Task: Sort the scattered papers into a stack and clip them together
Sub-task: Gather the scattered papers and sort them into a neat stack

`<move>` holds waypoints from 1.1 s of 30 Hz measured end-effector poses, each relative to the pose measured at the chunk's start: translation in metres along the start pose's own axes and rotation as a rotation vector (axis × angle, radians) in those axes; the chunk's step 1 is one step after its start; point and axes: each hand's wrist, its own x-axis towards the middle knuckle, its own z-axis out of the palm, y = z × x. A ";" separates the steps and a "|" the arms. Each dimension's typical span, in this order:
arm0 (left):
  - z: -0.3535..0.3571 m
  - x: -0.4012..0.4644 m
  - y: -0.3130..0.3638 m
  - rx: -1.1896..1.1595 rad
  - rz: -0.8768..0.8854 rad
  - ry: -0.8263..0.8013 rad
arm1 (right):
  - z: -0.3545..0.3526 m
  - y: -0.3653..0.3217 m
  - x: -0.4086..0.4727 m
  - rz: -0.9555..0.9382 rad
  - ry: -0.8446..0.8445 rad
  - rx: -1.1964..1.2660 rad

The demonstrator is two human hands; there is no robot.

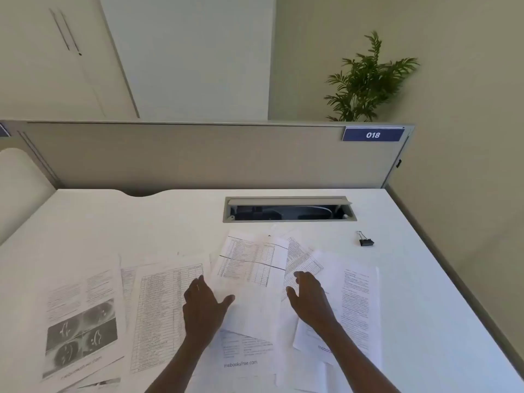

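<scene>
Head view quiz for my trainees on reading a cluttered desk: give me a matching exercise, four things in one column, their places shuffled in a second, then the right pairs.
Things:
1. binder clip
2. sheet with dark photos
3. left hand
4. cable hatch

Places:
A. far left of the paper spread
B. alone on bare desk, right of the papers
C. set into the desk beyond the papers
D. flat on the sheets, left of the middle table sheet

Pairs: 1-B, 2-A, 3-D, 4-C

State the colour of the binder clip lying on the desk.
Black, with silver wire handles: the binder clip shows best in the head view.
</scene>
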 end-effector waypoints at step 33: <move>0.002 -0.018 -0.012 -0.825 -0.349 -0.169 | 0.046 0.006 0.008 0.432 0.004 0.679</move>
